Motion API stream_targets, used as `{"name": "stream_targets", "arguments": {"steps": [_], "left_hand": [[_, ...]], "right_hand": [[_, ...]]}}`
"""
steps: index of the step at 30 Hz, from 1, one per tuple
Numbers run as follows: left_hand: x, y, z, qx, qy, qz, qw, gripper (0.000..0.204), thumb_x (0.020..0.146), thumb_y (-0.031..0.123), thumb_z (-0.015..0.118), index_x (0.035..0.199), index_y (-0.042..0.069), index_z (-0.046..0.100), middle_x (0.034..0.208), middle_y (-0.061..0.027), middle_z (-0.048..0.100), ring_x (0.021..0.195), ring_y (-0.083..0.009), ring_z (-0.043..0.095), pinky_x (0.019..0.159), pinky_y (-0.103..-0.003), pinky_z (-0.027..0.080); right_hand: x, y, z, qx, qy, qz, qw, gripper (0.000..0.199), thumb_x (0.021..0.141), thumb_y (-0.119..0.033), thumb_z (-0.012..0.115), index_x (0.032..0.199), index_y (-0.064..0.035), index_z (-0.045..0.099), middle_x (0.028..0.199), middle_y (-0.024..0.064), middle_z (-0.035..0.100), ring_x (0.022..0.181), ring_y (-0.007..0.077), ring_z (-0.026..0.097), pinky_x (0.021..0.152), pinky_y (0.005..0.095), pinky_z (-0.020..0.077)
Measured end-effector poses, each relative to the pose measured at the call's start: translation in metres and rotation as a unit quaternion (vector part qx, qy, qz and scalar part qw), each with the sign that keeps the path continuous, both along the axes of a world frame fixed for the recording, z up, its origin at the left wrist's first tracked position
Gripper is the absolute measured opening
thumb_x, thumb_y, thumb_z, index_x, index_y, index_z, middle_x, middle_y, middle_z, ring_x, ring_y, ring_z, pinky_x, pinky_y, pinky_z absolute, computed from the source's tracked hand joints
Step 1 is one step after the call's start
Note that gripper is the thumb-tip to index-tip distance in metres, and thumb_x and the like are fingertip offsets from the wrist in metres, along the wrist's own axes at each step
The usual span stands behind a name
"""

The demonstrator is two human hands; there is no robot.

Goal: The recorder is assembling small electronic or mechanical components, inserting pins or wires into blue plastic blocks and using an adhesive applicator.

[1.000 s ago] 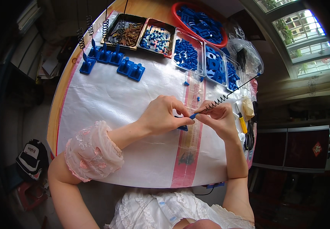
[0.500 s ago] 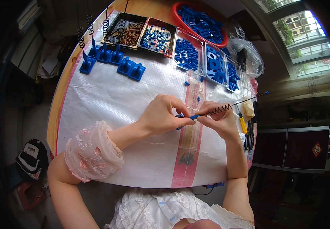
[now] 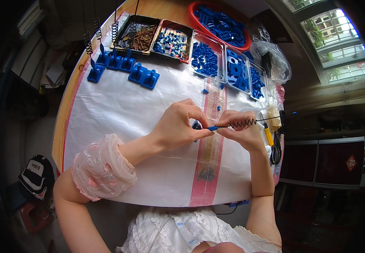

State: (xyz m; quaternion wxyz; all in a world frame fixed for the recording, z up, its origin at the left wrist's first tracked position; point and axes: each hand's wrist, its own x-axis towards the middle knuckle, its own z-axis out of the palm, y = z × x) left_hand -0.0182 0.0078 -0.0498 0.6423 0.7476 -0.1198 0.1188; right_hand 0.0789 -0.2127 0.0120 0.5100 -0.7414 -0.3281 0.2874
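Note:
Over the middle of the sheet, my left hand pinches a slim blue plastic piece between thumb and forefinger. A darker blue part shows behind those fingers, mostly hidden. My right hand is closed on the near end of a black coiled spring wire, right where it meets the slim blue piece. From the coil a straight stretch runs off to the right and ends in a small blue tip. How deep the wire sits in the piece is hidden by my fingertips.
Several blue bases, some with upright coiled wires, stand at far left. Along the back are a tray of screws, a tray of small parts, clear boxes of blue pieces and a red basin. Scissors lie right.
The wire's blue-tipped end has swung down toward me, so the wire lies flatter. Both hands keep their pinch in nearly the same place.

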Motion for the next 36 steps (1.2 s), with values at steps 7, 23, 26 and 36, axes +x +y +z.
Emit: {"name": "stream_targets", "arguments": {"steps": [7, 23, 26, 36], "left_hand": [[-0.001, -0.003, -0.001, 0.017, -0.032, 0.007, 0.999, 0.01, 0.076, 0.011, 0.09, 0.082, 0.01, 0.082, 0.083, -0.0027, 0.077, 0.09, -0.0173, 0.063, 0.08, -0.032, 0.051], [-0.015, -0.021, 0.006, 0.192, -0.129, 0.084, 0.969, 0.013, 0.078, 0.016, 0.086, 0.077, 0.013, 0.074, 0.084, 0.0019, 0.071, 0.092, -0.0176, 0.063, 0.089, -0.038, 0.041], [-0.015, -0.021, 0.007, 0.209, -0.134, 0.081, 0.965, 0.013, 0.078, 0.016, 0.086, 0.078, 0.013, 0.074, 0.084, 0.0022, 0.071, 0.092, -0.017, 0.063, 0.09, -0.038, 0.041], [-0.015, -0.023, 0.008, 0.224, -0.147, 0.077, 0.96, 0.014, 0.074, 0.011, 0.088, 0.079, 0.012, 0.075, 0.084, 0.0035, 0.073, 0.087, -0.0162, 0.063, 0.089, -0.037, 0.041]], "right_hand": [[-0.003, -0.006, -0.001, 0.005, -0.001, 0.004, 1.0, 0.02, 0.082, 0.007, 0.08, 0.101, 0.0029, 0.082, 0.091, 0.0084, 0.074, 0.085, 0.0122, 0.066, 0.073, 0.0245, 0.0499], [-0.03, -0.031, -0.044, 0.103, 0.027, -0.061, 0.992, 0.019, 0.085, 0.007, 0.079, 0.104, 0.0017, 0.082, 0.094, 0.0071, 0.073, 0.085, 0.0102, 0.065, 0.071, 0.0226, 0.0491], [-0.03, -0.031, -0.046, 0.101, 0.057, -0.072, 0.991, 0.019, 0.085, 0.007, 0.079, 0.103, 0.001, 0.082, 0.094, 0.0071, 0.073, 0.083, 0.01, 0.065, 0.07, 0.0227, 0.0494], [-0.03, -0.032, -0.053, 0.133, -0.037, -0.028, 0.99, 0.022, 0.083, 0.007, 0.08, 0.103, 0.0, 0.082, 0.092, 0.0076, 0.073, 0.082, 0.0121, 0.067, 0.071, 0.0247, 0.0506]]}}
